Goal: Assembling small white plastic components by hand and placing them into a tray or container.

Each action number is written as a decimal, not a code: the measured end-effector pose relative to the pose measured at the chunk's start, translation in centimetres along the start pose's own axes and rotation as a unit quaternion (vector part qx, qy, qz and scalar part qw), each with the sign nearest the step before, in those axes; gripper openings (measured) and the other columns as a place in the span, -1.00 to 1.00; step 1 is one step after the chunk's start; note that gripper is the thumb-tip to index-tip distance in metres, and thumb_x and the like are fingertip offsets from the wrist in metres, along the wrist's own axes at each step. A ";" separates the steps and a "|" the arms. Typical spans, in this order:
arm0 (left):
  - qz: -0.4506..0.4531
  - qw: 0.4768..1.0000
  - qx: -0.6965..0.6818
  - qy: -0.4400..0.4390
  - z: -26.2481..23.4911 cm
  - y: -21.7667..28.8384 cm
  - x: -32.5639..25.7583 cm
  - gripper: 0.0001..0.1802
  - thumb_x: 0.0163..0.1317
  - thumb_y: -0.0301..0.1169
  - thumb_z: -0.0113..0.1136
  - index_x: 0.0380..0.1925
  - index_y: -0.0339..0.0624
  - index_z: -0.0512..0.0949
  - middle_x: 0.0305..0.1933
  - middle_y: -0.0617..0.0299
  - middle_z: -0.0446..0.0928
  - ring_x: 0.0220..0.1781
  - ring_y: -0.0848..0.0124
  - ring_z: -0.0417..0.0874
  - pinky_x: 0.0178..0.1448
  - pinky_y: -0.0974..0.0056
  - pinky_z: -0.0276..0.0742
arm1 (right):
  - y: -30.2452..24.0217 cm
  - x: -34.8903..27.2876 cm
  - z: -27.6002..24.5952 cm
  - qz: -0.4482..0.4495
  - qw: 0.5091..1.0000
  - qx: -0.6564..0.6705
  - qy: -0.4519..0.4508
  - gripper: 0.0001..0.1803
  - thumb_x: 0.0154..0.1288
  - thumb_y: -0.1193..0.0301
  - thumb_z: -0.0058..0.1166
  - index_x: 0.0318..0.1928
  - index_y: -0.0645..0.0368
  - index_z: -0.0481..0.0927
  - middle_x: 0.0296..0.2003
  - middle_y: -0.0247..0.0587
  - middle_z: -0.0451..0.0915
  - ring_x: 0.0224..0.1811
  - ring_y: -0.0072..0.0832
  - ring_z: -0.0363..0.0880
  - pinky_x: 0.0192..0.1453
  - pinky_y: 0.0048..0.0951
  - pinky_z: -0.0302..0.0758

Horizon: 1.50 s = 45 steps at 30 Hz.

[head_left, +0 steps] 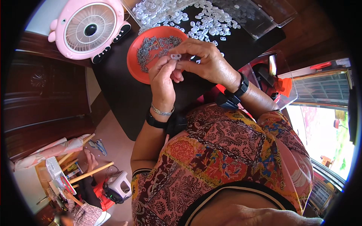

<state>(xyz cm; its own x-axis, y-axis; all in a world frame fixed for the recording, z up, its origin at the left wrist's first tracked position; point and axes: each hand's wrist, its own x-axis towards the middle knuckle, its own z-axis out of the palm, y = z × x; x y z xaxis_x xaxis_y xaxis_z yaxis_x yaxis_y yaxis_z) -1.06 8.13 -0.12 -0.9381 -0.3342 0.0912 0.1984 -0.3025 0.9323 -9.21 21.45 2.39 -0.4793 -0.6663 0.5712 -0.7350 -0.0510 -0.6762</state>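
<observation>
Between the fingertips of both hands is a small white plastic piece with two holes [175, 57]. My left hand [163, 77] pinches it from below, thumb and forefinger closed on it. My right hand [205, 60] has its thumb and forefinger at the piece's right side; whether it also grips a tiny part there is hidden. Beneath the hands lies a shallow orange-red bowl [135, 69] holding many small grey metal pins or screws [145, 52]. Loose white two-holed pieces [211, 20] are heaped beyond the bowl on the dark table [117, 98].
A pink fan [89, 30] stands at the table's far left. Clear plastic trays [260, 28] sit at the back, and a clear box with orange and black items [281, 84] is at the right. At lower left, another person [86, 213] sits low near wooden poles [100, 172].
</observation>
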 end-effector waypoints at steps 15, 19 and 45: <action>0.005 1.000 -0.011 0.027 -0.2 0.7 -0.1 -0.70 0.31 -0.29 -0.11 -0.35 -0.30 0.52 -0.56 0.24 0.47 -0.64 0.52 0.41 -0.54 0.47 0.28 | -0.6 0.1 0.8 -0.052 0.998 -0.036 0.024 -0.57 0.05 0.46 0.27 0.00 0.20 0.57 -0.20 -0.05 0.59 -0.19 -0.22 0.63 -0.13 -0.37 0.57; 0.033 0.995 0.019 0.097 1.0 1.2 -0.5 -0.73 0.29 -0.34 -0.06 -0.39 -0.32 0.54 -0.59 0.23 0.50 -0.64 0.54 0.44 -0.55 0.50 0.27 | -0.9 0.0 1.1 -0.068 0.992 -0.090 0.050 -0.56 0.04 0.42 0.27 0.00 0.18 0.56 -0.22 -0.07 0.60 -0.20 -0.19 0.63 -0.14 -0.35 0.57; 0.072 0.994 0.042 0.073 -0.8 1.2 -3.1 -0.72 0.31 -0.37 -0.08 -0.53 -0.31 0.43 -0.67 0.29 0.31 -0.66 0.52 0.33 -0.53 0.45 0.23 | 0.6 -0.2 3.1 -0.082 0.996 0.040 -0.011 -0.89 0.19 0.43 0.17 -0.30 0.19 0.58 -0.47 -0.20 0.60 -0.40 -0.30 0.64 -0.36 -0.44 0.52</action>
<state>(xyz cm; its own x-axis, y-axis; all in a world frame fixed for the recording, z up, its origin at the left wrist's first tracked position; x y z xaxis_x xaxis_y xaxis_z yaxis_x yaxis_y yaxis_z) 2.27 8.10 0.41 -0.8494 -0.4959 0.1806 0.2980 -0.1681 0.9396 -8.04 19.27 0.42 -0.3442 -0.6604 0.6673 -0.7617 -0.2192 -0.6098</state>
